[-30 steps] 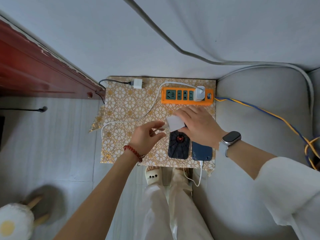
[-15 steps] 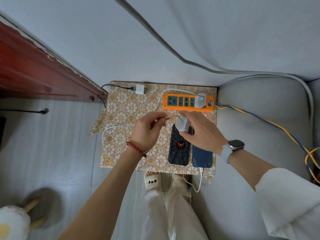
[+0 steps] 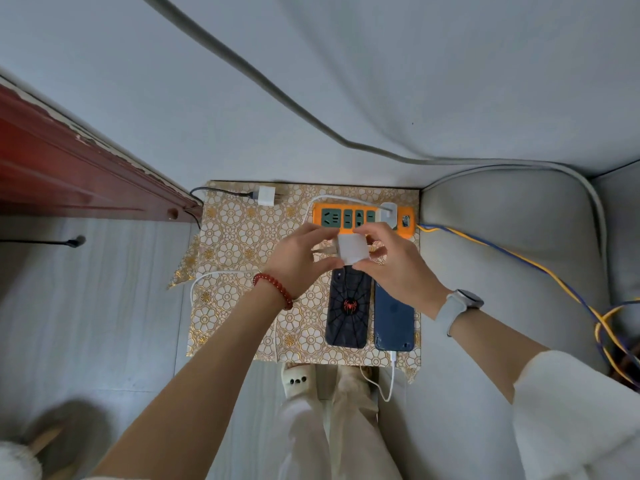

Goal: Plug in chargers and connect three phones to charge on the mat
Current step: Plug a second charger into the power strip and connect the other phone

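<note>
Charger [image 3: 352,250] pinched in right hand [image 3: 398,271]; left hand [image 3: 298,259] pinches its cable end, likely to join them.

I see a gold floral mat [image 3: 235,237] spread over the surface, carrying an orange power strip [image 3: 363,218] at its far edge, a loose white charger [image 3: 266,195], a spider-case phone [image 3: 348,306] and a blue phone [image 3: 394,323] side by side.
</note>
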`<action>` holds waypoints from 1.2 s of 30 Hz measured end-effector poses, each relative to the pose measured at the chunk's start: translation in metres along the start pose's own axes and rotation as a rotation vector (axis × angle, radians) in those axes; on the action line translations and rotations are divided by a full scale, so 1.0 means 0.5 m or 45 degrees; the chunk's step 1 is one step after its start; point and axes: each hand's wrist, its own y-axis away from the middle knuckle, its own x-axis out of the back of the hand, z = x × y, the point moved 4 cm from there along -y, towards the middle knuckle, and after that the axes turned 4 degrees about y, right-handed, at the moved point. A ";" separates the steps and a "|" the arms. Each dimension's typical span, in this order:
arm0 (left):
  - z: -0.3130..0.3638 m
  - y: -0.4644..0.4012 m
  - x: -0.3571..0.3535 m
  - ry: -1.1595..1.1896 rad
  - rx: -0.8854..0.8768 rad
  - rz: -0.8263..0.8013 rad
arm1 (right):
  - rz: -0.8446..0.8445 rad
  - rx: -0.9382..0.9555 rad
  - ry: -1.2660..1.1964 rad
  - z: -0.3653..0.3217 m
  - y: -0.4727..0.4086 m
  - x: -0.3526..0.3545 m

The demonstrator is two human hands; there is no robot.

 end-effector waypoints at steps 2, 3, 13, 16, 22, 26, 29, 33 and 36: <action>-0.009 -0.004 -0.004 -0.087 0.028 -0.027 | -0.040 -0.007 0.019 0.001 -0.004 0.000; -0.013 -0.005 -0.006 -0.146 0.044 -0.035 | -0.071 0.004 0.038 0.003 -0.005 -0.001; -0.011 0.020 0.043 -0.079 0.020 0.404 | 0.236 0.170 0.580 0.006 -0.076 0.057; -0.017 0.026 0.072 0.043 0.067 0.541 | -0.019 0.318 0.762 0.017 -0.083 0.025; -0.023 -0.033 0.055 -0.116 0.136 0.446 | -0.279 0.534 1.196 0.079 -0.040 0.034; -0.011 -0.094 -0.007 -0.310 0.123 0.184 | -0.337 0.489 1.174 0.102 -0.033 0.038; -0.016 -0.121 -0.038 -0.360 0.137 0.059 | -0.284 0.471 1.067 0.101 -0.032 0.038; -0.023 -0.135 -0.054 -0.453 0.114 0.007 | -0.224 0.466 1.021 0.101 -0.031 0.034; -0.028 -0.142 -0.058 -0.497 0.120 -0.016 | -0.166 0.438 1.041 0.101 -0.023 0.031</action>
